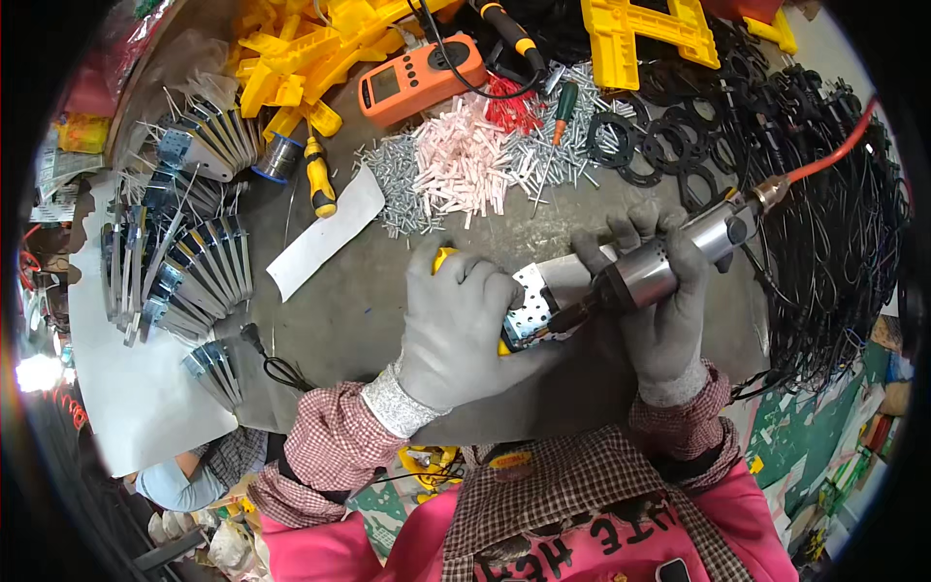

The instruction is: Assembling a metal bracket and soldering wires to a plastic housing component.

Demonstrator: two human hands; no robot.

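Observation:
Grey knitted gloves cover both hands. My left hand [454, 325] is closed around a yellow plastic part [443, 258], mostly hidden by the fingers, with a perforated silver metal plate [530, 303] against it. Wrapped round a silver air screwdriver [652, 273] is my right hand [669, 335]. An orange-red hose [832, 158] runs from the tool's rear to the upper right. The tool's dark tip points down-left at the plate's lower corner; whether it touches a screw there cannot be made out. Beyond the hands lie heaps of silver screws [396, 179] and pale pink sleeves [464, 155].
Stacked metal plates with wires [199, 257] fan out at left. Yellow plastic frames [320, 48], an orange meter [422, 80] and hand screwdrivers [318, 177] lie at the back. Black rings [667, 144] and a mass of black cords [824, 252] fill the right side. Another person's sleeve [179, 482] shows lower left.

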